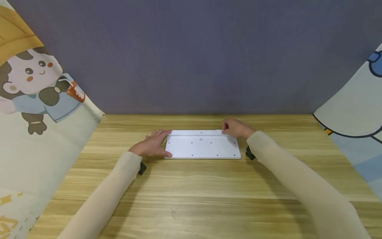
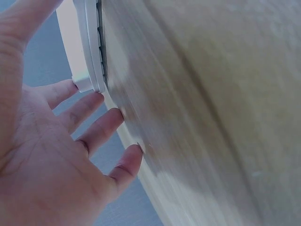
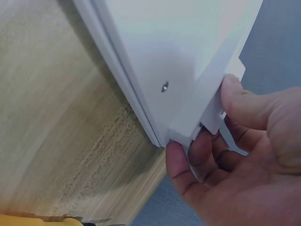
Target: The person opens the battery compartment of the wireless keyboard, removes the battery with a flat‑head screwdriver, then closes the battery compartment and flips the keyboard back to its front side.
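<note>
A white keyboard (image 1: 201, 147) lies face down on the wooden table, its underside dotted with several small screws. My left hand (image 1: 153, 145) spans its left end, thumb on the near corner and fingertips at the far corner. In the left wrist view those fingers (image 2: 98, 129) are spread and nearly straight; the keyboard's end (image 2: 82, 61) touches some of them. At the far right of the keyboard, my right hand (image 1: 235, 128) pinches a small white battery cover (image 3: 216, 110) between thumb and fingers. The cover stands tilted at the raised back edge; its underside is partly hidden by the fingers.
The wooden table (image 1: 191, 192) extends in front of and beside the keyboard. A dark grey-blue panel (image 1: 203, 59) rises behind the table. Cartoon-printed sheets hang left (image 1: 44, 149) and right (image 1: 355, 113). A yellow object (image 3: 37, 220) shows at the right wrist view's bottom edge.
</note>
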Action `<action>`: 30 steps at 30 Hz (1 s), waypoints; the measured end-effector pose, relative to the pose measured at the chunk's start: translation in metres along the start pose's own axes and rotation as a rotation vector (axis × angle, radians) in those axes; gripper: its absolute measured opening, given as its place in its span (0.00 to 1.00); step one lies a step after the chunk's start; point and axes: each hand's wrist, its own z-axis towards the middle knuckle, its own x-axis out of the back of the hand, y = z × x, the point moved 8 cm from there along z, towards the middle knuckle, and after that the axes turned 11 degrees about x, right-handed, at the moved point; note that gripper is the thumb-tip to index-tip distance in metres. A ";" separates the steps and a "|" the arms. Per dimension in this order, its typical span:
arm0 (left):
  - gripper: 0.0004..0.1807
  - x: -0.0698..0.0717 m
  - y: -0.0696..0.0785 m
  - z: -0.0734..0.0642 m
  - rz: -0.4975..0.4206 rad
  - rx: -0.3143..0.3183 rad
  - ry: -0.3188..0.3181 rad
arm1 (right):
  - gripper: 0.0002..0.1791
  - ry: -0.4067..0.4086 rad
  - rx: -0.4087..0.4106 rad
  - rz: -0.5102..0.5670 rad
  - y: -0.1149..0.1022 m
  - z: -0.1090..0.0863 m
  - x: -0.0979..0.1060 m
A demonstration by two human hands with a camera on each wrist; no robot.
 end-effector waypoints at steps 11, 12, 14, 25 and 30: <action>0.58 0.001 0.001 -0.001 -0.009 0.008 -0.007 | 0.06 0.028 -0.002 0.008 0.001 0.000 0.003; 0.58 0.001 0.001 -0.001 -0.009 0.009 -0.005 | 0.06 0.029 -0.005 0.009 0.001 -0.001 0.003; 0.58 0.001 0.001 -0.001 -0.006 0.011 -0.004 | 0.06 0.033 -0.014 0.017 0.001 -0.001 0.004; 0.58 0.000 0.004 -0.001 -0.001 -0.004 -0.005 | 0.06 0.127 -0.012 0.050 0.014 0.002 0.022; 0.57 -0.002 0.004 0.000 -0.008 0.006 -0.015 | 0.06 0.077 -0.051 0.069 0.027 0.008 0.018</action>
